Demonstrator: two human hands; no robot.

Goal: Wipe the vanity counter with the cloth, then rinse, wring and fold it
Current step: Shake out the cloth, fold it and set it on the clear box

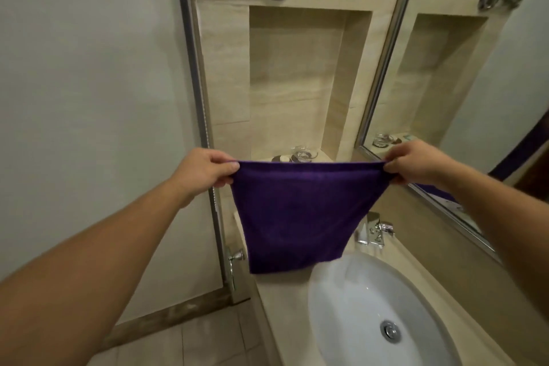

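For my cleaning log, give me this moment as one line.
left hand: grip on cloth corner | right hand: grip on other corner | cloth: spread, hanging above counter beside sink

Two bare forearms reach in from the lower corners, no sleeves in sight. The left hand (205, 171) and right hand (416, 162) wear no gloves, rings, watch or bands on what shows.
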